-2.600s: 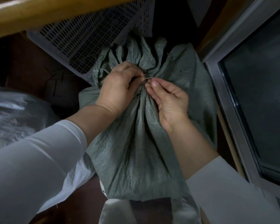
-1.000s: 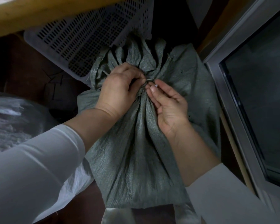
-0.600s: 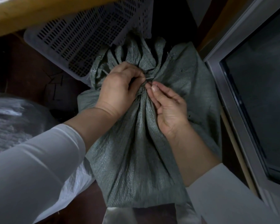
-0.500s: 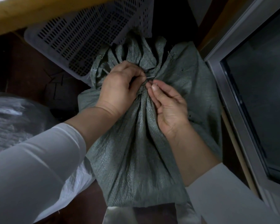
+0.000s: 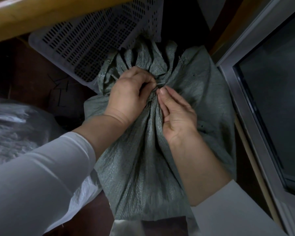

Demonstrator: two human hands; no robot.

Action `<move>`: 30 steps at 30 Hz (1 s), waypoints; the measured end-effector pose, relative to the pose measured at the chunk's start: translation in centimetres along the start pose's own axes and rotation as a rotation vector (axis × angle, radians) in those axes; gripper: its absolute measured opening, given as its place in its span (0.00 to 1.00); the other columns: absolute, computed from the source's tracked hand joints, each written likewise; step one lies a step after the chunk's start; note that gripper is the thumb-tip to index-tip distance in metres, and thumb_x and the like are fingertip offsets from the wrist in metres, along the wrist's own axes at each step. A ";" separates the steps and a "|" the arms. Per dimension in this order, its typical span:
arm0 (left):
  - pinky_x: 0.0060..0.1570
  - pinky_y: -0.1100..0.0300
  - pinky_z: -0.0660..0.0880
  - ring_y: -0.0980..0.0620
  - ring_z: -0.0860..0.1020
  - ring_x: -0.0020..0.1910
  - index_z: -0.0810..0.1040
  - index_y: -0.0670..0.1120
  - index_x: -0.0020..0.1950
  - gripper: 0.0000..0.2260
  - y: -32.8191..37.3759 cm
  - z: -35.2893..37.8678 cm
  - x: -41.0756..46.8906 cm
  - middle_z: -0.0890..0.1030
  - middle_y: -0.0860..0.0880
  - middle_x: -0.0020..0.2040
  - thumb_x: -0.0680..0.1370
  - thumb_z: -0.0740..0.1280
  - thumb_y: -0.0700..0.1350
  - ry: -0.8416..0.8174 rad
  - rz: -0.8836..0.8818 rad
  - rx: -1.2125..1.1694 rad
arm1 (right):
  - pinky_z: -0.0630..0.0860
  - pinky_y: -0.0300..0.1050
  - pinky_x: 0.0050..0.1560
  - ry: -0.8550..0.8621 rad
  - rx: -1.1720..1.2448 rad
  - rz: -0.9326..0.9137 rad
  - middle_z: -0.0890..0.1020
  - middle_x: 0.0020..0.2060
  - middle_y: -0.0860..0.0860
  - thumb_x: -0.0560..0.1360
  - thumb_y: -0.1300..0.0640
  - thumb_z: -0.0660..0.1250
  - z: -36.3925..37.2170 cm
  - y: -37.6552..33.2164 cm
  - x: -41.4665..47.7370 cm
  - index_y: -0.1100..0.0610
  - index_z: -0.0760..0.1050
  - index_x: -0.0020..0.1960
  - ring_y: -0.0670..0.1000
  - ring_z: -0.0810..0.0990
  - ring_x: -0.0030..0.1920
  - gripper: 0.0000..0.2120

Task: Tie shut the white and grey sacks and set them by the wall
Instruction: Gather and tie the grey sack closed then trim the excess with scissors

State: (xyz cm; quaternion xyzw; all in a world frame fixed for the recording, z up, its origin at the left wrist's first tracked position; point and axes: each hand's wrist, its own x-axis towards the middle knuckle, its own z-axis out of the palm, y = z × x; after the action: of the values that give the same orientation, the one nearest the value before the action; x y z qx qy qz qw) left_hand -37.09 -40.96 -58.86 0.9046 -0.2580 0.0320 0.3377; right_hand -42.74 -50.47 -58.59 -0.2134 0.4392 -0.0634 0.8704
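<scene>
Grey sack (image 5: 140, 167) fills the centre of the frame, its neck gathered. Fingers of the left hand (image 5: 128, 92) curl round a thin tie (image 5: 160, 84) there, and those of the right hand (image 5: 177, 114) pinch the folds just beside it. A perforated white crate (image 5: 85, 41) lies at upper left, and a window frame (image 5: 242, 99) runs down the right.

1. The sack (image 5: 143, 159) is grey-green with a fine woven texture.
2. The crate (image 5: 85, 41) is pale grey, patterned with rows of small slots.
3. The sleeves (image 5: 32, 176) are plain white.
4. The window frame (image 5: 242, 103) is silver-grey.
5. The floor (image 5: 32, 68) is dark reddish-brown.
</scene>
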 end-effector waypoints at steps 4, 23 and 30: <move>0.48 0.59 0.73 0.43 0.80 0.46 0.81 0.38 0.45 0.06 0.1 0.0 -0.1 0.81 0.41 0.45 0.74 0.67 0.40 -0.003 0.011 0.003 | 0.81 0.34 0.41 0.009 -0.006 -0.037 0.84 0.28 0.51 0.70 0.73 0.67 -0.2 0.0 -0.1 0.63 0.79 0.41 0.45 0.83 0.31 0.07; 0.46 0.57 0.69 0.40 0.78 0.44 0.81 0.39 0.45 0.10 0.4 -0.5 1.0 0.80 0.41 0.45 0.74 0.63 0.43 -0.207 0.243 0.145 | 0.80 0.34 0.41 -0.117 -0.032 -0.064 0.84 0.31 0.52 0.72 0.72 0.64 -2.1 -0.1 1.0 0.63 0.79 0.44 0.45 0.81 0.32 0.08; 0.46 0.59 0.68 0.40 0.78 0.43 0.82 0.39 0.44 0.09 0.4 -0.5 1.4 0.80 0.42 0.43 0.72 0.64 0.43 -0.249 0.259 0.126 | 0.80 0.34 0.41 -0.141 -0.091 -0.080 0.83 0.31 0.52 0.73 0.72 0.64 -2.4 -0.3 1.6 0.62 0.79 0.44 0.45 0.80 0.31 0.08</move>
State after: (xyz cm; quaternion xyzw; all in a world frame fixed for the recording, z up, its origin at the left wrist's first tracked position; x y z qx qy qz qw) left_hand -36.02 -41.47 -57.90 0.8803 -0.4095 -0.0206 0.2387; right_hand -43.63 -51.94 -60.85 -0.2740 0.3701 -0.0631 0.8854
